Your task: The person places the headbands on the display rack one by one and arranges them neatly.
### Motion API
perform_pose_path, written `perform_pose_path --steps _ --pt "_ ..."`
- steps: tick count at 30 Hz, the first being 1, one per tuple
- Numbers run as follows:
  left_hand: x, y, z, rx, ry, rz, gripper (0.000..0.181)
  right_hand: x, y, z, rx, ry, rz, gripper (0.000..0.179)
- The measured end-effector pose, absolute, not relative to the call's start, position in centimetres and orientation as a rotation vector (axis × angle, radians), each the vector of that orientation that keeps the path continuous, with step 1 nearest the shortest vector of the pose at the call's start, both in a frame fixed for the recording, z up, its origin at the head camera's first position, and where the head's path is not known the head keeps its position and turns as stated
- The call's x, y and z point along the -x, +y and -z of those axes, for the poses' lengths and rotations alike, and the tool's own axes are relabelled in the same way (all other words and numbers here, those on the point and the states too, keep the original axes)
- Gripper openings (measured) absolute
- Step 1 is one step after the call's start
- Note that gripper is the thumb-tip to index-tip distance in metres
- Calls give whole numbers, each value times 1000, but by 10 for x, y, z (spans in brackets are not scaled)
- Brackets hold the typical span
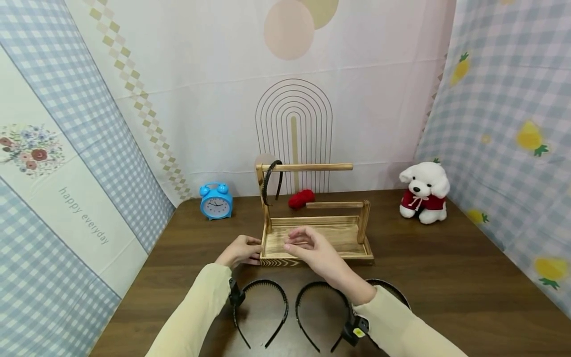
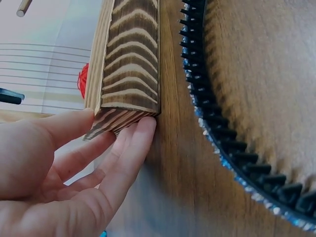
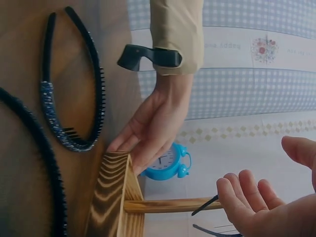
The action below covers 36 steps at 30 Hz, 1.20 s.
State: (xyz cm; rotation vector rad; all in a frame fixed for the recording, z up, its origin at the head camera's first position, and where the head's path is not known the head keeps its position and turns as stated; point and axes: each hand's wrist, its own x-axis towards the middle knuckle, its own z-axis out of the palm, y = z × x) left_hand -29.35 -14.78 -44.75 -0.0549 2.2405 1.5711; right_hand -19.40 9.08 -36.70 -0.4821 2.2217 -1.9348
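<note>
A wooden rack with a shallow tray and two bars stands mid-table. My left hand holds its front left corner, thumb at the top rim and fingertips low on the end wall. Over the tray hovers my right hand, fingers loosely bent, thumb apart, nothing in them. A dark headband hangs at the left end of the upper bar. In front of the rack lie a toothed headband, a second headband and a third headband, partly hidden by my right forearm.
A blue alarm clock stands at the back left. Behind the rack lies a red yarn bundle. At the back right sits a white plush dog in a red top. Patterned cloths hang around the table.
</note>
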Motion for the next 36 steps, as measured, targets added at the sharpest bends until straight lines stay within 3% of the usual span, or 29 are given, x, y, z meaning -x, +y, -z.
perform_pose_path --steps 36 --pt "303 -151 446 53 2210 -1593 42 185 127 405 339 2265 1896 42"
